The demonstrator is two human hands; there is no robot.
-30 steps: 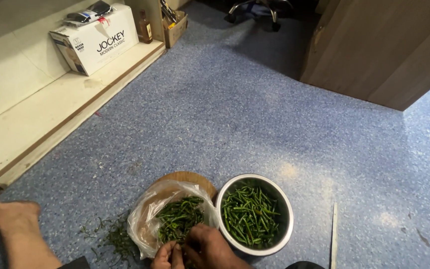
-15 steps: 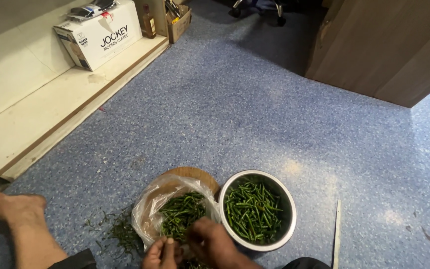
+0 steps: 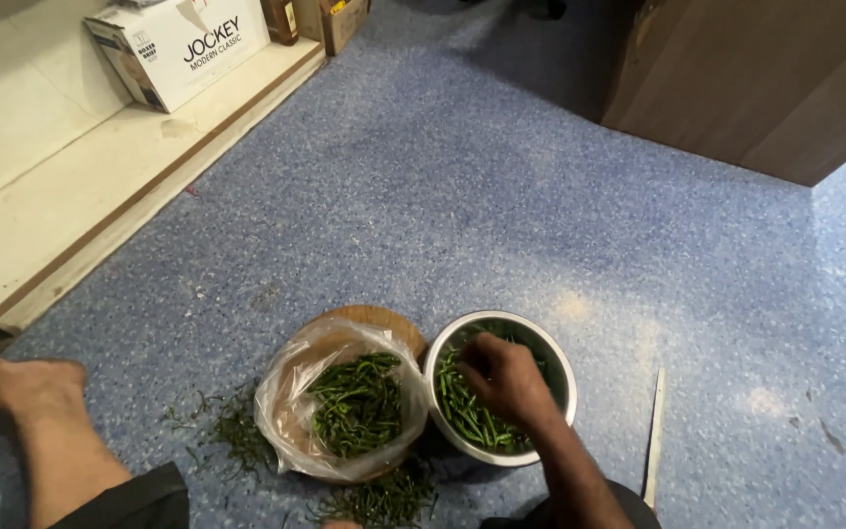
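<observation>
Lower centre, right hand (image 3: 506,380) with fingers curled over green chillies (image 3: 467,416) in steel bowl (image 3: 560,367), grip unclear; a nudged rim could spill them.

Left hand (image 3: 343,525) — cut off below

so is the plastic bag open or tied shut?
Open: the plastic bag has its mouth spread wide on the round wooden board, with the green chillies exposed inside.

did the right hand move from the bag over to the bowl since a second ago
Yes. The right hand was low beside the plastic bag of green chillies; now it sits to the right, over the steel bowl.
</observation>
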